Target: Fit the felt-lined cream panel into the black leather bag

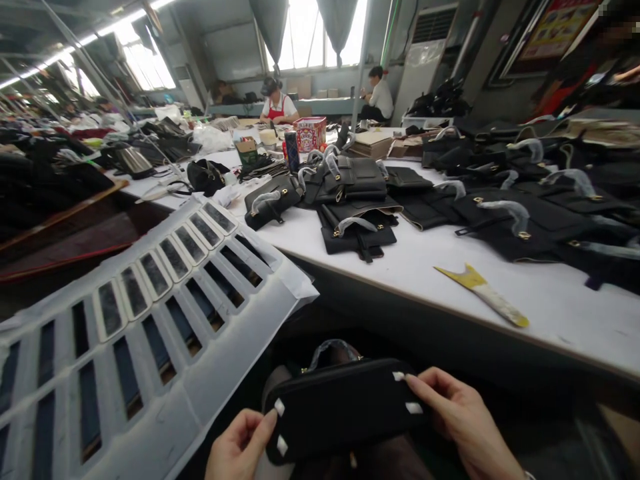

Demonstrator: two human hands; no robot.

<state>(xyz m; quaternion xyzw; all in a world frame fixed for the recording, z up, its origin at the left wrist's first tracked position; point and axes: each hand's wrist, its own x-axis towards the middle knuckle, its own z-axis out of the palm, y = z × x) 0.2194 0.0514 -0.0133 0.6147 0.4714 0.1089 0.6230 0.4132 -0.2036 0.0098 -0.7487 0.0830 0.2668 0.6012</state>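
Observation:
A black handbag [345,413] is held low in front of me, its flat bottom panel facing me and its plastic-wrapped handle [333,348] on the far side. Small white pieces [280,407] sit near the panel's corners. At the left end, my left hand [243,443] grips the bag's edge, thumb beside one white piece. My right hand [457,410] pinches the opposite end, its thumb tip by the upper right white piece [399,377]. The far sides of the bag and some fingertips are hidden.
On my left lies a slotted grey-white plastic rack [165,373] with several pale-rimmed dark strips [154,275]. Across the white table [410,267] are many black bags [357,230] and a yellow-and-white pointed tool [483,293]. Two people [280,107] sit farther back.

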